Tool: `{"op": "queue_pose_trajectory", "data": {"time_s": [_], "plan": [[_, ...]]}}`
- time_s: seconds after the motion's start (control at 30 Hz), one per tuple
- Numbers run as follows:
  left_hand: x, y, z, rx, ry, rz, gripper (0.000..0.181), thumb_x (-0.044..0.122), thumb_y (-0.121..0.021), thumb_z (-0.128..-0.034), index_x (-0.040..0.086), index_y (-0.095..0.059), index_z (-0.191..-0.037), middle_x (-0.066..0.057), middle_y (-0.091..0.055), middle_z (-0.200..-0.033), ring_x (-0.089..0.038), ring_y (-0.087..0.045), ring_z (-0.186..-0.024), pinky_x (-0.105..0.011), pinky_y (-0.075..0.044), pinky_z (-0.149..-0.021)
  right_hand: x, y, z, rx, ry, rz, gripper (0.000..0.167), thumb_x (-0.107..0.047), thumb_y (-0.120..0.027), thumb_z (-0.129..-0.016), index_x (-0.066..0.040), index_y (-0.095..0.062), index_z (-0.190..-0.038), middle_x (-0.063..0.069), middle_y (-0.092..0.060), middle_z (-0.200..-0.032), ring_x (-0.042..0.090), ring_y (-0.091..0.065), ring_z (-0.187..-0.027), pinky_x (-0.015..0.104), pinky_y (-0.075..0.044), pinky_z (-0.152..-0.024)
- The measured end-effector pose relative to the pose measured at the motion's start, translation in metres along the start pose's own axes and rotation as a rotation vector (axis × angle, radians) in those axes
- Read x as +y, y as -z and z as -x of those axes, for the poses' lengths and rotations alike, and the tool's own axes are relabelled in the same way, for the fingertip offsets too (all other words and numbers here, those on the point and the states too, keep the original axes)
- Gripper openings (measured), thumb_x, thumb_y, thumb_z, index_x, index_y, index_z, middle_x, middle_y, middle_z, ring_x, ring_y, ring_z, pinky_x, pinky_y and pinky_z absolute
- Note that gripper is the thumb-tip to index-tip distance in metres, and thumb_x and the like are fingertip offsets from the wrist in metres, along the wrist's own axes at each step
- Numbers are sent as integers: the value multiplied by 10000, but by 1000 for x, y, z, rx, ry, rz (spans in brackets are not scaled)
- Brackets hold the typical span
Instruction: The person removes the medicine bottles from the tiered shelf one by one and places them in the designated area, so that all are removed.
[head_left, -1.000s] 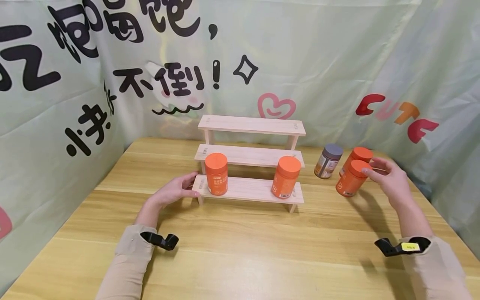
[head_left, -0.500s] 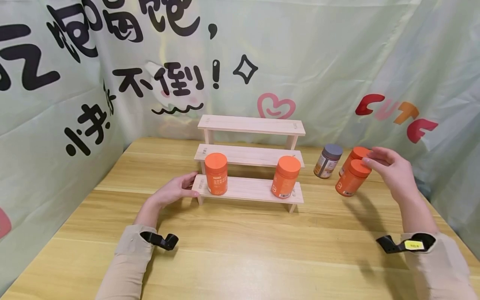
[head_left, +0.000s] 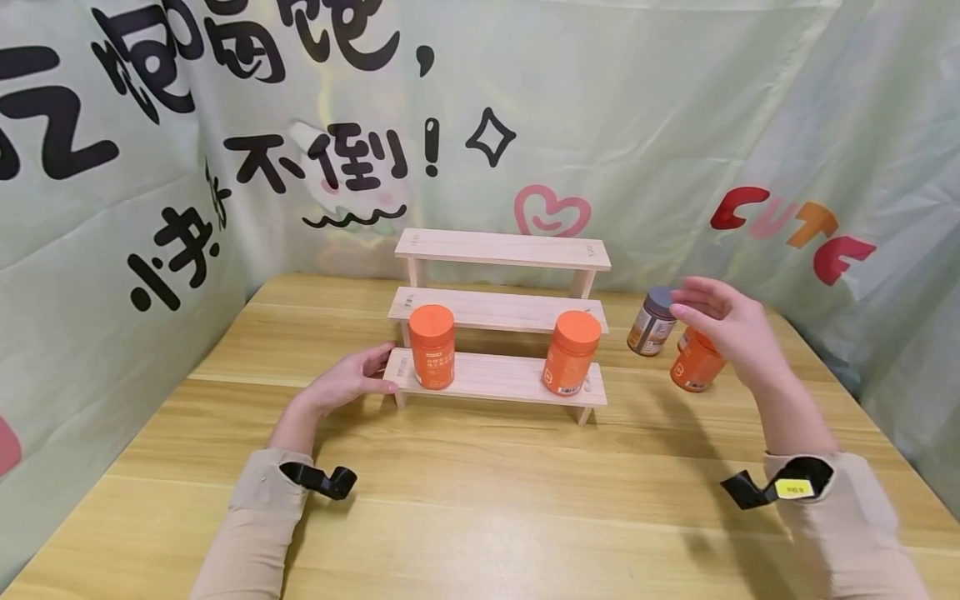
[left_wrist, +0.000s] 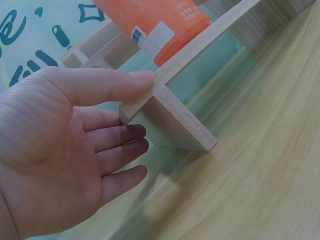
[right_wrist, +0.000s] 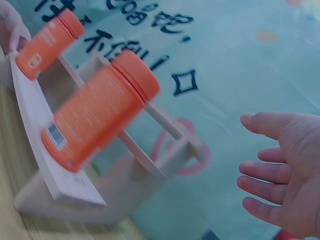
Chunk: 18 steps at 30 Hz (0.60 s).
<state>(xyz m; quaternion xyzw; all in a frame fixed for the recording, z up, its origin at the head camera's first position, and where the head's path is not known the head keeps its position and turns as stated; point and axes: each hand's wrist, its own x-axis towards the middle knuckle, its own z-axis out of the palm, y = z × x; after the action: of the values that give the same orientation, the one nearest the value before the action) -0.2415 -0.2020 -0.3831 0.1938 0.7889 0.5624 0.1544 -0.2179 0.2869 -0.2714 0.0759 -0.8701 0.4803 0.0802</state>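
Looks partway, my read: two jars on the rack (head_left: 502, 377), three off it. Left rack jar (head_left: 432, 358) and right rack jar (head_left: 572, 365) stand upright on the bottom tier, one near each end, mid-frame. Right of frame, on the desk (head_left: 480, 500): grey-lidded jar (head_left: 649, 332), front orange jar (head_left: 697, 367), rear orange jar (head_left: 682, 340) mostly hidden. Left grip (head_left: 343, 383) lightly pinches the bottom tier's left end, thumb on the edge. Right grip (head_left: 731, 325) holds nothing, fingers apart from thumb, by the grey lid; can't tell if touching. Desk is light wood-grain, shadow under the right arm. Pale printed cloth (head_left: 637, 100) behind and both sides: black lettering upper left, pink heart above rack, "CUTE" at right.
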Motion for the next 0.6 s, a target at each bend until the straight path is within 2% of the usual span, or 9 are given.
{"op": "queue_pose_trajectory", "data": {"time_s": [0.1, 0.17, 0.23, 0.33, 0.5, 0.6], "plan": [[0, 0, 0, 1, -1, -4, 818, 60, -656, -835, -126, -120, -1424, -303, -197, -1462, -397, -203, -1348, -488, -170, -1096, -9, -11, 0, -35, 30, 26, 597, -308, -606, -900, -50, -381, -1389, -105, -583, -1155, -41, -507, -1012, 105, -441, -745], [-1, 0, -1, -2, -4, -9, 819, 64, -656, -837, -130, -117, -1423, -307, -197, -1460, -403, -204, -1346, -493, -172, -1095, -15, -17, 0, -66, 60, 51, 615, -326, -604, -899, -55, -371, -1400, -16, -572, -1221, -9, -510, -1043, 106, -433, -756], [-1, 0, 0, -2, -3, -8, 819, 63, -656, -838, -132, -116, -1422, -310, -199, -1457, -406, -207, -1344, -494, -174, -1094, -20, -24, 0, -100, 83, 58, 624, -326, -601, -901, -54, -360, -1409, 76, -548, -1265, 41, -519, -1076, 109, -432, -776], [-1, 0, 0, -3, -3, -2, 816, 58, -654, -839, -132, -115, -1421, -312, -206, -1454, -407, -213, -1342, -493, -176, -1094, -26, -33, -1, -144, 106, 48, 605, -299, -603, -905, -69, -361, -1410, 138, -517, -1295, 139, -520, -1119, 138, -451, -778], [-1, 0, 0, -4, -4, 10, 812, 51, -646, -841, -129, -110, -1424, -309, -204, -1456, -404, -208, -1344, -490, -170, -1096, -32, -46, -1, -193, 150, 21, 587, -226, -618, -901, -52, -366, -1402, 164, -507, -1293, 284, -493, -1151, 142, -465, -764], [-1, 0, 0, -3, -3, 7, 813, 54, -646, -841, -130, -109, -1423, -310, -197, -1458, -409, -202, -1345, -493, -167, -1095, -32, -53, -2, -223, 173, -2, 589, -190, -633, -891, -27, -372, -1393, 174, -509, -1284, 313, -495, -1144, 145, -472, -770]]}}
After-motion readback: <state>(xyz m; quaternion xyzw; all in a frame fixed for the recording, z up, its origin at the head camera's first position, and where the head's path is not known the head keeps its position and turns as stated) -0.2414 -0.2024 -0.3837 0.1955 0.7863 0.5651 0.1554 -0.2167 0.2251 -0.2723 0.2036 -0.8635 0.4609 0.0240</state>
